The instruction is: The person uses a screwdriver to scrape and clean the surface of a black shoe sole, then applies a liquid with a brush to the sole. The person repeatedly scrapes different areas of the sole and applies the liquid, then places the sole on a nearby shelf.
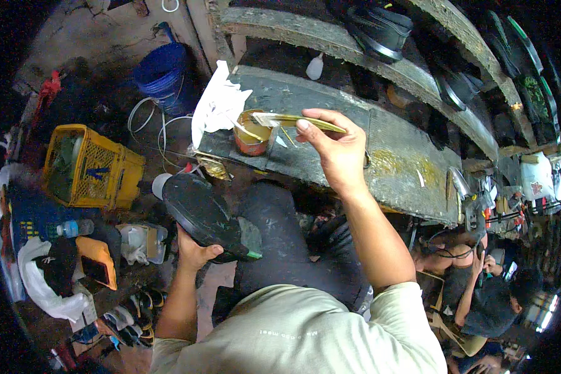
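Far L: yellow crate [93, 168] is standing on the floor, a clear bottle [75, 228] w/ blue label & an orange pouch [98, 258] lying nearer the person. Blue bucket [162, 71] is standing farther back, white cable [161, 128] looping just below it in view.

L-centre: person's L hand [194, 250] is gripping a black shoe [196, 206], partly closed round its edge; thumb is showing, most fingers are hiding under it. Shoe is tilting above the L thigh, approx. sole up, pale patch at far end, green bit at near end.

Centre: white cloth [221, 103] is lying on the dark bench [389, 149], just beside an open reddish tin [250, 147] w/ yellowish contents; pale stick [249, 132] is leaning in it. Brush [315, 119] is pointing L, bristles overlapping tin's R rim in view; contact: can't tell.

R of that: R hand [338, 142] is pinching the brush handle, thumb vs. fingers, nearly closed. Dark footwear [380, 31] is sitting on the rack above. Far R: co-worker [495, 305] is sitting, bending fwd.
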A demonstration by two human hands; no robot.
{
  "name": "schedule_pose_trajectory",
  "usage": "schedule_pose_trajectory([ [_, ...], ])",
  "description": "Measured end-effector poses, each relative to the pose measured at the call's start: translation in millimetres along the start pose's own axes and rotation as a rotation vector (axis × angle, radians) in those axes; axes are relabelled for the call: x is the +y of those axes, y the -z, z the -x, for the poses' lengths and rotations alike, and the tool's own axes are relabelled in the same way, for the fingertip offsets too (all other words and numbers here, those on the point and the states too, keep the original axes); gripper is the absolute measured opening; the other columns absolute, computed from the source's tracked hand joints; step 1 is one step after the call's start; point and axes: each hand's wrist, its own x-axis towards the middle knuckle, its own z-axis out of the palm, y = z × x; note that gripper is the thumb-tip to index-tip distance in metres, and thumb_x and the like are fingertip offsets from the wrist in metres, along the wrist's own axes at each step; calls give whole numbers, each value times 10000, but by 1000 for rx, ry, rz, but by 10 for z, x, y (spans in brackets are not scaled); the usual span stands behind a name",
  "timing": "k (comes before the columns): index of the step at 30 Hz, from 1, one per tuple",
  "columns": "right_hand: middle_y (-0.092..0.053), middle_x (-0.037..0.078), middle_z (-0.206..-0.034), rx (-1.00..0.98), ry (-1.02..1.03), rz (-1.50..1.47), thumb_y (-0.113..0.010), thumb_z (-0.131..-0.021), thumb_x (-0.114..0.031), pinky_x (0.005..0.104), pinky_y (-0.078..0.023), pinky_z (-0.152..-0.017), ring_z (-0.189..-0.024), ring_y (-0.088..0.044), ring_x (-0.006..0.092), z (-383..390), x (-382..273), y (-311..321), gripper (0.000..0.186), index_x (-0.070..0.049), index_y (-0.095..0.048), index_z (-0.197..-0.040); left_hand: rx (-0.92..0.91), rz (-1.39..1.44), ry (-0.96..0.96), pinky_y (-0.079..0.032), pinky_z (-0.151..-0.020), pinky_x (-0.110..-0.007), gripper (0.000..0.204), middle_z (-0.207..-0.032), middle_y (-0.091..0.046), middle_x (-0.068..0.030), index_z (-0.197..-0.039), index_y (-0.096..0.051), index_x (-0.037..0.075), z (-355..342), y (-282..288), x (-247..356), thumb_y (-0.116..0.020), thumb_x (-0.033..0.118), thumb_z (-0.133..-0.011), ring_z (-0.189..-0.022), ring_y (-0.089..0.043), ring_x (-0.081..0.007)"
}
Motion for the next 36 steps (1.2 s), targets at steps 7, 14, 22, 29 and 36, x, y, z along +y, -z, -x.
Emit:
schedule_pose_trajectory([
  [7,-742,144,-935,-220,437,725,-789,-860,-124,355,-553,-757,-844,-704,269,-313,185,-199,200,-56,-791,-1048,-73,111,123,-400,-1135,-450,1293,-1502,-435,-179,-1533,-276,-41,-14,325,237,-962,543,-605,-1365,-479,-298],
  [14,-758,162,-953,-248,495,836,-773,-890,-169,384,-569,-772,-848,-712,299,-346,194,-301,210,-50,-782,-1063,-163,187,85,-390,-1154,-441,1358,-1547,-429,-164,-1563,-278,-27,-107,253,570,-1002,484,-534,-1386,-483,-291],
  [22,-775,86,-951,-109,314,491,-776,-925,-117,275,-573,-733,-807,-719,121,-206,58,-230,207,-16,-745,-1103,-328,163,51,-350,-1179,-429,1472,-1549,-437,-140,-1623,-214,37,-330,220,850,-1045,375,-456,-1407,-453,-266],
  [29,-752,62,-928,-19,110,262,-763,-934,-97,264,-581,-685,-796,-686,114,-172,272,-223,234,-16,-736,-1151,-411,-198,33,-325,-1196,-409,1453,-1534,-454,-145,-1627,-186,58,-315,262,964,-1036,324,-478,-1428,-433,-280],
  [36,-745,103,-955,-43,170,203,-711,-987,-157,245,-550,-625,-770,-688,120,-228,331,-236,246,17,-679,-1157,-405,-46,43,-310,-1208,-407,1469,-1557,-428,-149,-1631,-172,63,-268,173,960,-1037,348,-478,-1451,-403,-277],
])
